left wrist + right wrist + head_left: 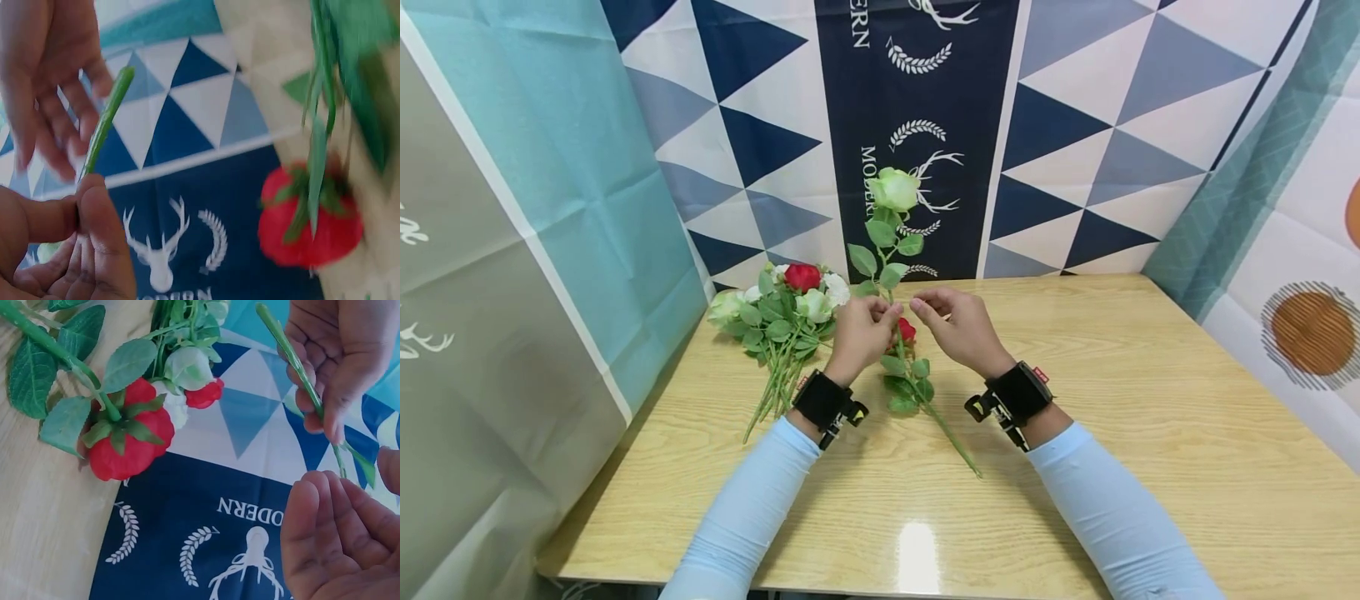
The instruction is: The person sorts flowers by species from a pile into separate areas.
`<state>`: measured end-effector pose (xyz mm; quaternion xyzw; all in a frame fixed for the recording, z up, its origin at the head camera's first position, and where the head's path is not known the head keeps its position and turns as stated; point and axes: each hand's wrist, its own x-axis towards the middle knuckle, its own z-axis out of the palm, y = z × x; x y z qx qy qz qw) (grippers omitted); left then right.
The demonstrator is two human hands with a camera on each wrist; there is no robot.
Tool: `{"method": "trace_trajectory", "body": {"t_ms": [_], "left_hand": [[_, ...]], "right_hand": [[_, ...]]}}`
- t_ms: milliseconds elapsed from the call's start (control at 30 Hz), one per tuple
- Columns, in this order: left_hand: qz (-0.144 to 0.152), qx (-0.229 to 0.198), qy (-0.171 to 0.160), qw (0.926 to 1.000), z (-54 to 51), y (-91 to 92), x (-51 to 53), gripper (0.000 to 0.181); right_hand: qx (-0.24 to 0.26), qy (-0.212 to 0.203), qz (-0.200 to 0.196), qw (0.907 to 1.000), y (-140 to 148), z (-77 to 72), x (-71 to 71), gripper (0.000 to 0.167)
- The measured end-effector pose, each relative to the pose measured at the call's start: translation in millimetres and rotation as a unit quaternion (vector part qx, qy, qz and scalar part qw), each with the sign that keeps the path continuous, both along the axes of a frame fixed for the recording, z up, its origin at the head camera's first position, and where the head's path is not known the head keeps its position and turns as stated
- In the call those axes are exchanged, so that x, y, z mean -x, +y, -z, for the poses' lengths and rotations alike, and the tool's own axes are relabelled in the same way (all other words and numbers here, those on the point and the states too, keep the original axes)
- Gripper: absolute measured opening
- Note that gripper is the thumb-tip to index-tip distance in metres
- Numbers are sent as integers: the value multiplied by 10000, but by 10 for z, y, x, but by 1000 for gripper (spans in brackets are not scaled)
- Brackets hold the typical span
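Observation:
My left hand [865, 332] [69, 240] [350, 353] pinches the green stem [106, 122] [297, 365] of a pale green-white rose [895, 190], held upright with its bloom above both hands. My right hand [961, 329] [53, 78] [344, 534] is beside that stem, fingers loosely bent and gripping nothing; its fingertips come close to the stem, and contact cannot be told. Behind and below the hands a red rose [906, 330] [310, 219] [131, 434] lies on the table, its leafy stem angled toward the front right.
A pile of white, pale green and red flowers [778, 325] [187, 369] lies on the left of the wooden table [1112, 467], stems toward the front. Patterned cloth [1067, 125] hangs behind, with more cloth at both sides.

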<state>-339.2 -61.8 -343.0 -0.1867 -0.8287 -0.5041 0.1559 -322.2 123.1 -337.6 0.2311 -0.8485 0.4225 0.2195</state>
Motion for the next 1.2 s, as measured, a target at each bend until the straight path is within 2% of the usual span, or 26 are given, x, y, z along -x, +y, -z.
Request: {"method": "trace_trajectory", "body": {"t_ms": [233,567,900,1200], "left_hand": [[444,-230,-181,9986,129,175,-82,28],[1132,-177,-447,9924,227,309,-169,23],[1239,-292,-863,9881,238,330,-148,17],[1299,-438,-1087,9846,254,311,-126,17]], "right_hand": [[19,25,79,10000,2,35,13,28],[289,108,284,9991,21,65,18,13],[222,-76,189,9995,38,63,19,7],[159,-166,139,9996,16,31,-3,7]]}}
